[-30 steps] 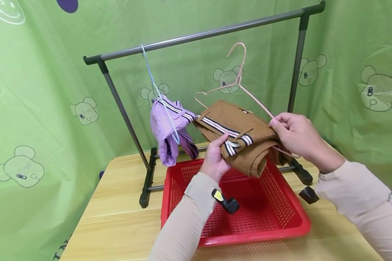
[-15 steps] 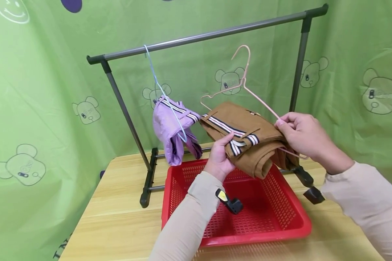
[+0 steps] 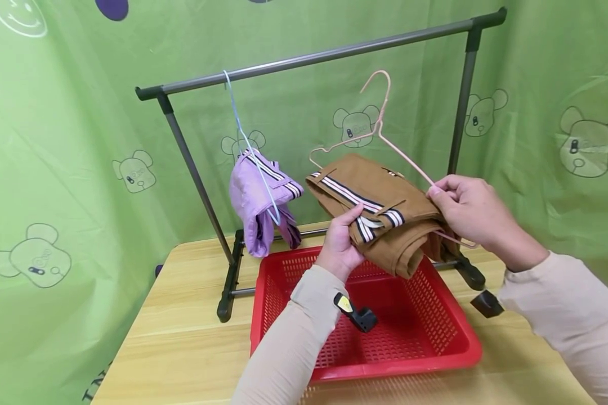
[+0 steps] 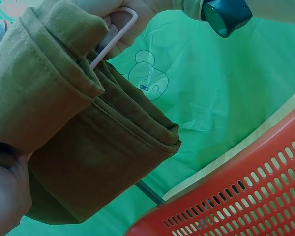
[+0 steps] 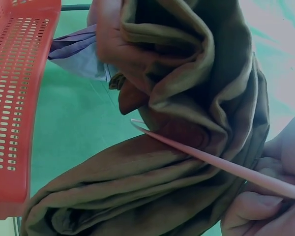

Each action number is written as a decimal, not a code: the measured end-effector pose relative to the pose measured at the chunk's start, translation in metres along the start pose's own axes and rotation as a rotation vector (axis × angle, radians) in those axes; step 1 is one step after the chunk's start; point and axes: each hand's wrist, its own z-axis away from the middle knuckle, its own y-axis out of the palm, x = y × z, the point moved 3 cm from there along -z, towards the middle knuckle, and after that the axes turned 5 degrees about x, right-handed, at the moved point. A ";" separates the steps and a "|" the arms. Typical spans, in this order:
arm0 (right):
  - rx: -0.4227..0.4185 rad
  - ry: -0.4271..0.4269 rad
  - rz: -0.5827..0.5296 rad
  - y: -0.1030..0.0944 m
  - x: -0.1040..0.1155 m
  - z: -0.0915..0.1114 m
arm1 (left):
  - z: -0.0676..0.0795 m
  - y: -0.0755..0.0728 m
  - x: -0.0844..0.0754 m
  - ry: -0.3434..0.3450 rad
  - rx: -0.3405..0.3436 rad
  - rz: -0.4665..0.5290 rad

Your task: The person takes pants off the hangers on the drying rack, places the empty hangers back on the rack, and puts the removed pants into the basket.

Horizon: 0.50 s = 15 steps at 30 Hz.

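Brown trousers (image 3: 357,180) with a striped waistband are folded over the lower bar of a pink wire hanger (image 3: 405,156), held up above a red basket. My left hand (image 3: 340,247) grips the waistband side, thumb on top of the striped band. With thumb and fingers my right hand (image 3: 468,211) pinches the hanger's right arm near its corner. The hanger's hook points up, in front of the rack's bar and apart from it. In the right wrist view the pink bar (image 5: 221,161) passes between the folds of the brown cloth (image 5: 137,182).
A grey clothes rack (image 3: 329,55) stands on the wooden table (image 3: 182,315). Lilac trousers (image 3: 255,180) hang from it on a light blue hanger (image 3: 237,115), left of the brown pair. The red perforated basket (image 3: 385,368) sits below my hands. A green patterned curtain (image 3: 71,185) hangs behind.
The view shifted slightly at first. The lilac trousers have swung right and back to the left. Both hands keep their hold on the brown trousers and pink hanger, nearly still.
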 end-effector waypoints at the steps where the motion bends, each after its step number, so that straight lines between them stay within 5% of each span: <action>1: -0.001 0.000 0.003 0.000 0.000 0.000 | 0.000 0.000 -0.001 0.003 0.001 -0.005; 15: -0.004 -0.017 0.010 0.004 0.001 -0.002 | 0.005 0.001 -0.010 0.023 0.011 -0.033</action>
